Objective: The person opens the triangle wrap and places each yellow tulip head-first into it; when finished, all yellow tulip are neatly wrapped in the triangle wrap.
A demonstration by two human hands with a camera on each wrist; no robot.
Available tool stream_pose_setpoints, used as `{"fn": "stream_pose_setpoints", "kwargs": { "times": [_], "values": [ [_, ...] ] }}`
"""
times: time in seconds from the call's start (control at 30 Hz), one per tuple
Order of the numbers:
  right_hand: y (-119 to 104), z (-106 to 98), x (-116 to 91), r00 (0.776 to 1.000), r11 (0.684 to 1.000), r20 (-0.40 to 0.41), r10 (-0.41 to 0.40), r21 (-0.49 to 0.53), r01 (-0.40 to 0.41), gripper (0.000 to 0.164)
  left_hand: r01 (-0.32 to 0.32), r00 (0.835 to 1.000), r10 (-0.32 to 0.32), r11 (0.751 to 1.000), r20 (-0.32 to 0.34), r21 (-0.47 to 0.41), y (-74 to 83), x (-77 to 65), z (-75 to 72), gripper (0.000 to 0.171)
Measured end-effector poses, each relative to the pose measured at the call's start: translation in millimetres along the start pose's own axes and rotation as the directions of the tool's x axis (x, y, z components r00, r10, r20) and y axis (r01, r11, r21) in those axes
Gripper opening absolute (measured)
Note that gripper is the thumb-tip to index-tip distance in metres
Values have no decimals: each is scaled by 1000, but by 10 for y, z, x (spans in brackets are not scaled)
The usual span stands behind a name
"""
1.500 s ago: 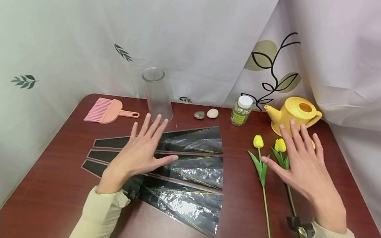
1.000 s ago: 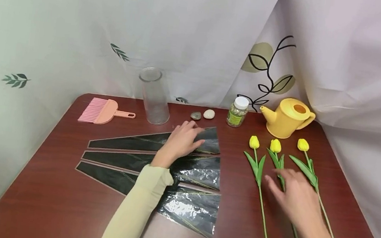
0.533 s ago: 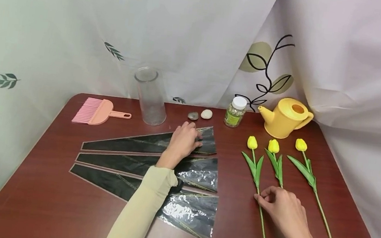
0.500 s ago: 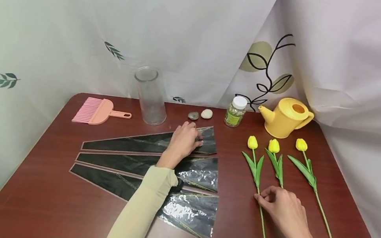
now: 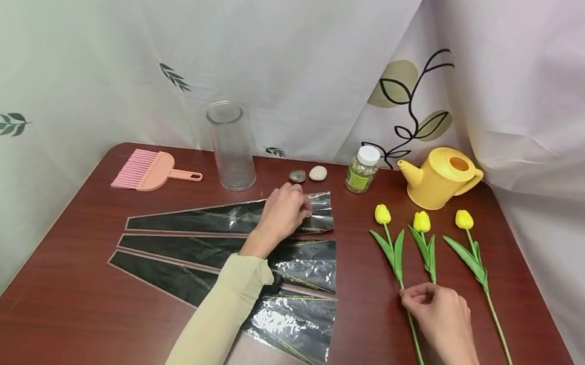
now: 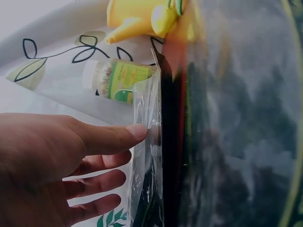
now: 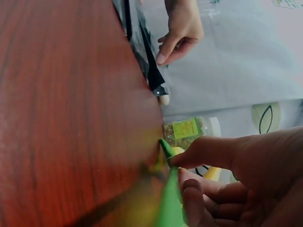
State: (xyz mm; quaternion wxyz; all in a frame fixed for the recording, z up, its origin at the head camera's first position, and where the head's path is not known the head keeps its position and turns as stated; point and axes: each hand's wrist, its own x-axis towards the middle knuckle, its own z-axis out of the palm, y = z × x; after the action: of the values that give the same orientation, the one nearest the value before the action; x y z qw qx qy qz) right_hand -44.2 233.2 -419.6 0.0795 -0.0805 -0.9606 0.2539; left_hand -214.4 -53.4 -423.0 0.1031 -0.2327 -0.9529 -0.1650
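Observation:
Three black clear-edged plastic flower sleeves lie fanned out left of centre in the head view. My left hand (image 5: 282, 215) pinches the upper edge of the farthest sleeve (image 5: 222, 218) near its wide end, and the left wrist view shows the raised film (image 6: 147, 118) at the thumb. The middle sleeve (image 5: 175, 245) and nearest sleeve (image 5: 292, 322) lie partly under the left arm. On the right, my right hand (image 5: 440, 316) pinches the green stem of the leftmost yellow tulip (image 5: 383, 214) between thumb and forefinger. The middle tulip (image 5: 421, 221) has its lower stem hidden by this hand.
A third tulip (image 5: 464, 219) lies farther right. Along the back stand a clear glass vase (image 5: 236, 151), a labelled jar (image 5: 362, 170) and a yellow watering can (image 5: 438, 179). Two pebbles (image 5: 318, 173) and a pink brush (image 5: 154, 171) lie there too. A curtain hangs behind.
Both hands were spread above the table. The left moved right and now pinches the far sleeve, whose edge has lifted; the right came down onto the left tulip's stem, which has turned slightly.

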Motion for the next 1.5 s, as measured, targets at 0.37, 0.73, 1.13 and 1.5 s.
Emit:
{"fn": "stream_pose_setpoints", "kwargs": {
  "times": [0.37, 0.73, 1.13, 1.5],
  "values": [
    [-8, -190, 34, 974, 882, 186, 127, 427, -197, 23, -14, 1000, 14, 1000, -12, -6, 3, -14, -73, 4],
    [-182, -224, 193, 945, 301, 298, 138, 896, -326, 6, -17, 1000, 17, 1000, 16, -9, 4, -17, -94, 4],
    [-197, -84, 686, 947, 186, 127, 295, 964, -188, 23, -47, 999, 47, 999, 14, -13, 1, -30, -141, 5],
    [-381, 376, 970, 910, 207, 291, 296, 910, -359, 12, -54, 999, 54, 997, 6, -51, 3, -14, -171, 4]
  ]
}}
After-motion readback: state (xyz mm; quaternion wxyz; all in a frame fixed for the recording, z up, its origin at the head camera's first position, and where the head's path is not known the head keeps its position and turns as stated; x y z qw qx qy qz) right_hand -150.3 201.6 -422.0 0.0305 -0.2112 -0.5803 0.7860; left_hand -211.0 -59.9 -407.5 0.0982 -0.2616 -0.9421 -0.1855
